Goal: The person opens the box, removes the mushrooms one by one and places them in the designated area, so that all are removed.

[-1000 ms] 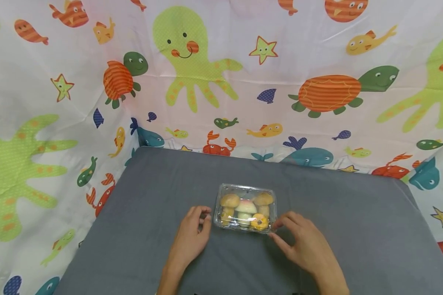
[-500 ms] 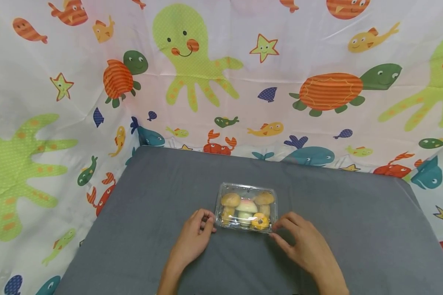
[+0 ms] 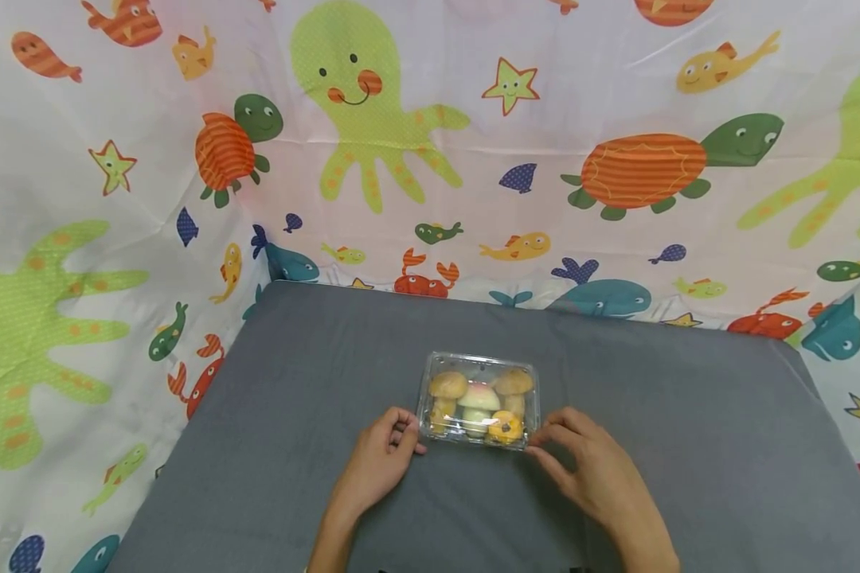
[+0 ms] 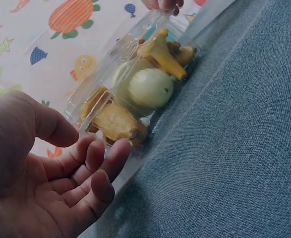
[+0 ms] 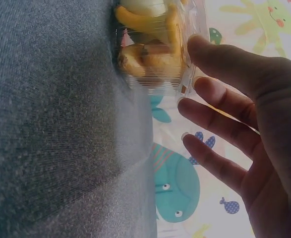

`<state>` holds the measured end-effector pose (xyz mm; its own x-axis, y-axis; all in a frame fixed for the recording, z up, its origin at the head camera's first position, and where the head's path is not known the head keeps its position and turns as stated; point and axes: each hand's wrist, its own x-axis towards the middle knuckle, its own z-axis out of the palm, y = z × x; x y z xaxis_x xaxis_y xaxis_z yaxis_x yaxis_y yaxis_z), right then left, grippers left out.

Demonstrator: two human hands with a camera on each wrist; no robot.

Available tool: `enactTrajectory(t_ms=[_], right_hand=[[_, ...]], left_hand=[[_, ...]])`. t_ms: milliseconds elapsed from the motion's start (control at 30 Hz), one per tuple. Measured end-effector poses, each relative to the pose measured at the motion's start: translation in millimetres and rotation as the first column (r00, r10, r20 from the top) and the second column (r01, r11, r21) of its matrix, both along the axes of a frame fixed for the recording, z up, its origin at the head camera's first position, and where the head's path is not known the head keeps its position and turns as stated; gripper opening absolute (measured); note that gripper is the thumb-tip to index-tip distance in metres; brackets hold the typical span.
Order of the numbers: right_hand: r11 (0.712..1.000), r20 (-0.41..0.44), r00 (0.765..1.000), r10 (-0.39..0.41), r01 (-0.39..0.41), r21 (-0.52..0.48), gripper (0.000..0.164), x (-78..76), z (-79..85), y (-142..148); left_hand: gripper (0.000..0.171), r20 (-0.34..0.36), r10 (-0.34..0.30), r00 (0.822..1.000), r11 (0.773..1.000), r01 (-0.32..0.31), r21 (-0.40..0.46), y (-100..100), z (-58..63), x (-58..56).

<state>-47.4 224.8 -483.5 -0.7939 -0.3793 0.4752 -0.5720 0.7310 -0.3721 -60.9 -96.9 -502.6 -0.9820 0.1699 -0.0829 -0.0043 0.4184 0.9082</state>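
A clear plastic clamshell box [image 3: 482, 360] sits on the grey cloth, between the two hands. Through its walls show mushroom-shaped pieces with tan caps [image 3: 448, 385], a pale one with a pinkish top [image 3: 478, 396] and a yellow-orange piece [image 3: 505, 427]. My left hand [image 3: 380, 458] holds the box's near left corner with thumb and curled fingers; in the left wrist view the fingertips [image 4: 118, 148] lie against that end. At the near right corner, my right hand [image 3: 595, 469] pinches the rim between thumb and forefinger. Its other fingers [image 5: 219, 124] are spread apart from the box.
Grey cloth [image 3: 315, 358] covers the table around the box. A white curtain [image 3: 466, 48] printed with sea animals hangs behind the table and along its left and right sides.
My left hand has moved slightly right, from beside the box to its near left corner. My right hand and the box have stayed nearly in place, while the head view has shifted a little.
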Motion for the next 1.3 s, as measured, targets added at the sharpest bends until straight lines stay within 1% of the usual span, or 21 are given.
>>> enactTrajectory(t_ms=[67,133,233,300,367,533,700,900,1033,1200,1300], right_hand=[[1.0,0.003,1.0,-0.001,0.001,0.003,0.014,-0.2,0.1,0.2],[1.0,0.002,1.0,0.001,-0.001,0.008,0.013,-0.5,0.4,0.2],[1.0,-0.003,1.0,0.003,-0.003,0.011,0.013,-1.0,0.4,-0.4],[1.0,0.002,1.0,-0.004,0.004,0.016,0.02,-1.6,0.1,-1.0],[1.0,0.012,1.0,-0.012,0.011,0.018,0.023,-2.1,-0.2,-1.6],[1.0,0.035,0.999,-0.012,0.012,0.016,0.018,-2.1,-1.4,-2.9],[1.0,0.034,0.999,0.002,-0.002,0.002,0.016,-2.0,-1.5,-4.4],[1.0,0.018,1.0,-0.002,0.002,-0.01,0.017,-2.7,-0.7,-5.5],[1.0,0.036,0.999,-0.026,0.026,0.001,0.016,-2.0,0.9,-5.6],[0.999,0.059,0.997,-0.048,0.048,0.004,0.016,-0.8,3.6,-6.0],[0.998,0.068,0.996,-0.054,0.056,-0.021,0.018,-0.1,6.6,-6.1]], left_hand=[[0.015,0.008,0.002,1.0,1.0,-0.002,0.008,-0.1,0.1,-0.4],[0.014,0.018,0.003,1.0,1.0,-0.003,0.018,0.0,0.6,-0.5],[0.014,0.031,0.003,1.0,0.999,-0.005,0.034,0.6,0.8,-0.8],[0.015,0.04,0.007,0.999,0.999,-0.008,0.037,1.2,0.8,-1.1],[0.016,0.048,0.012,0.999,0.999,-0.014,0.043,1.9,0.7,-1.4],[0.012,0.085,0.034,0.996,0.997,-0.039,0.065,4.0,-0.6,-1.6],[0.007,0.102,0.048,0.994,0.994,-0.058,0.093,6.1,-2.5,-1.7],[0.008,0.101,0.045,0.994,0.989,-0.058,0.136,6.6,-2.9,-1.7],[0.008,0.103,0.04,0.994,0.985,-0.057,0.161,6.8,-2.6,-1.5],[0.008,0.115,0.032,0.993,0.986,-0.05,0.161,7.3,-1.6,-1.5],[0.008,0.122,0.027,0.992,0.985,-0.047,0.165,7.2,-1.8,-1.7]])
